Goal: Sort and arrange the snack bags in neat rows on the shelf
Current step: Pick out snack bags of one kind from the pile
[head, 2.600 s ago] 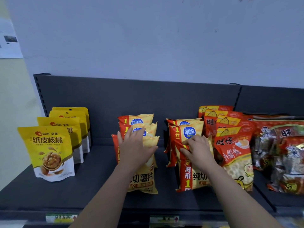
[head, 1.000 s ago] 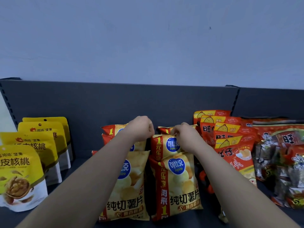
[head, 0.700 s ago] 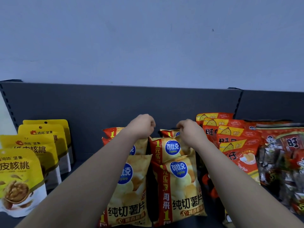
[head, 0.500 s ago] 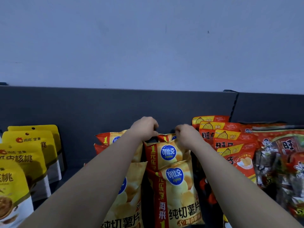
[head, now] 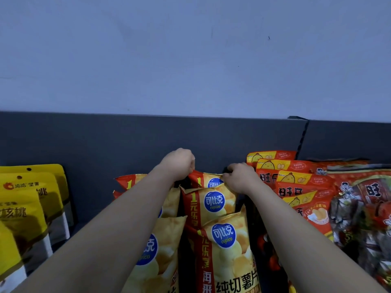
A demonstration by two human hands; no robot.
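Yellow-red rear chip bag upright, both hands pinching its top

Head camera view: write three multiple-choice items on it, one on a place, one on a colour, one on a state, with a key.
1. Where do the walnut pouches stand?
A. left of the chip bags
B. right of the chip bags
C. behind the red bags

2. What colour is the round logo on the front chip bag?
A. green
B. blue
C. black

3. What is the left hand doing?
A. resting flat on the shelf
B. hanging open in the air
C. closed on the rearmost chip bag

Key: A, yellow pouches at the left edge; B, blue disc; C, fingers curled at its top corner.
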